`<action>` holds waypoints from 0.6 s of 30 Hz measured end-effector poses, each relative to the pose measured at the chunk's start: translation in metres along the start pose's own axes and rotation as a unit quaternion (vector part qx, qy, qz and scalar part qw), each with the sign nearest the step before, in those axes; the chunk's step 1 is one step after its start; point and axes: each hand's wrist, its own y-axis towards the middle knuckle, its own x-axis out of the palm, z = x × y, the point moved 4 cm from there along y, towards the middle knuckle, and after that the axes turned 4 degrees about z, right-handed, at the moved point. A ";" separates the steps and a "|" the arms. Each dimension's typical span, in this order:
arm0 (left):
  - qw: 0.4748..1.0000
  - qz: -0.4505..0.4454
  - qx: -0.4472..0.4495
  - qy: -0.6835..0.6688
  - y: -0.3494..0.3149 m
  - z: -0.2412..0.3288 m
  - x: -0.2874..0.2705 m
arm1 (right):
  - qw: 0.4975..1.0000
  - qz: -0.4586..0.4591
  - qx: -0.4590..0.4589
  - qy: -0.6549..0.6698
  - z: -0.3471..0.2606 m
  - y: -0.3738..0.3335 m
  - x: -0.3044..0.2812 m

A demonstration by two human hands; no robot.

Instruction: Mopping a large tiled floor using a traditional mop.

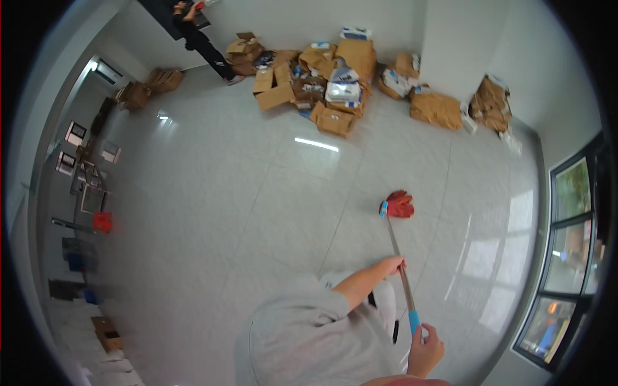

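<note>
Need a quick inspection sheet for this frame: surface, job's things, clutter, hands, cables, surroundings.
Surface: pale glossy tiled floor, window glare on it.
Job's things: mop, red head on the floor, shaft with blue grip.
Clutter: heap of cardboard boxes along the far wall; more boxes in the right corner.
Hands: left hand closed on the mid shaft; right hand closed at the blue grip end.
Cables: nothing seen.
Surroundings: another person in dark clothes at the far wall; windows at right; items along the left wall.
</note>
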 end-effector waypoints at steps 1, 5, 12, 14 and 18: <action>0.999 0.028 -0.015 -0.030 -0.010 -0.007 -0.026 | 1.000 -0.010 -0.010 0.003 -0.012 -0.009 0.009; 0.973 0.101 -0.145 -0.151 -0.052 -0.064 -0.049 | 0.998 -0.023 -0.052 -0.011 -0.025 -0.060 0.003; 0.973 0.148 -0.104 -0.140 -0.125 -0.114 -0.080 | 0.978 -0.029 0.044 0.200 0.009 -0.151 -0.010; 0.977 0.152 -0.102 -0.112 -0.153 -0.152 -0.078 | 0.903 -0.080 -0.047 0.420 0.030 -0.177 -0.012; 0.981 0.110 -0.156 -0.043 -0.231 -0.154 -0.007 | 0.695 -0.043 0.014 0.718 0.107 -0.230 -0.011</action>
